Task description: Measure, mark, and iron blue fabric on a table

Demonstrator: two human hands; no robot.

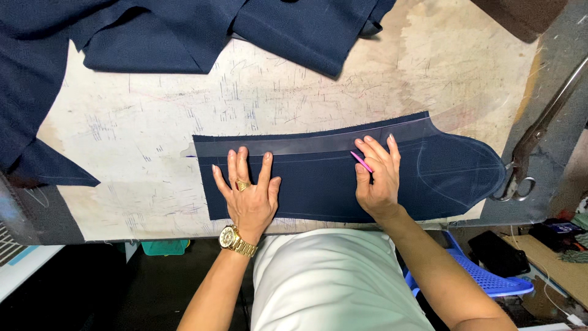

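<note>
We press a navy cloth panel (318, 190) flat on the scarred desk (153, 122), a clear ruler (306, 144) laid along its upper edge. Our left hand (248, 193) lies palm down, grip released, fingers spread on the cloth just below the ruler, a ring and gold watch (236, 240) showing. Our right hand (378, 175) rests further right, its grip pinching a pink chalk pencil (361, 162) between thumb and forefinger, the other fingertips on the ruler's lower edge. To mark well, we judge the left hand should bear down evenly so cloth and ruler cannot creep, the pencil kept tight against the ruler's edge. Both wrists sit low, forearms reaching up from the desk's near edge, the right one angled inward. Scissors (527, 159) lie at the desk's right end; more navy cloth (184, 30) is heaped at the far side.
</note>
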